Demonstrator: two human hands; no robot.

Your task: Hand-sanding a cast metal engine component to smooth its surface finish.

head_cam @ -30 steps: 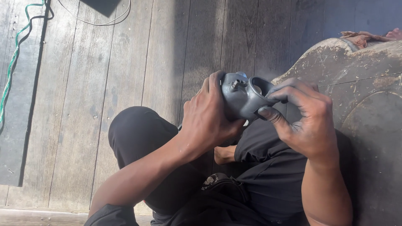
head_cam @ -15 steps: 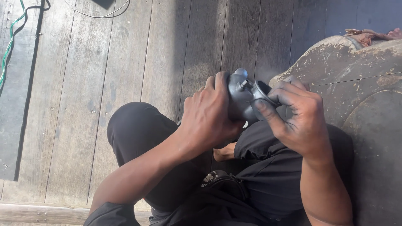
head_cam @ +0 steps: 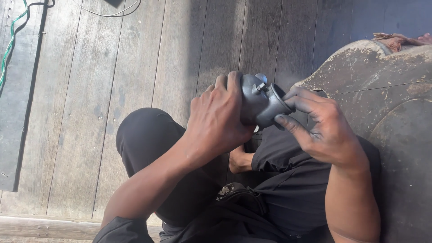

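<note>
at the bottom of the frame sit the person's own legs in black trousers (head_cam: 148,139), one knee bent up at centre left, and a bare foot (head_cam: 239,160) tucked between the thighs near the middle. just above the lap, in the centre of the frame, both hands meet on a grey metal part (head_cam: 258,102), a rounded, cup-like casting with a small knob on top and an open mouth turned to the right. the left hand (head_cam: 218,118) is closed around its body from the left, fingers wrapped over the top and the thumb underneath. the right hand (head_cam: 321,126) is half open, its fingertips (head_cam: 288,104) resting on the rim of the part's mouth, the palm clear of it; the skin looks dark with grime. at the right edge lies a large worn tyre (head_cam: 391,90), scuffed and dusty, with a crumpled rag (head_cam: 396,40) on its upper edge. beyond, a weathered plank floor (head_cam: 135,67) fills the upper frame, with a green cord (head_cam: 9,49) at the upper left and a thin cable (head_cam: 108,11) along the top.
</note>
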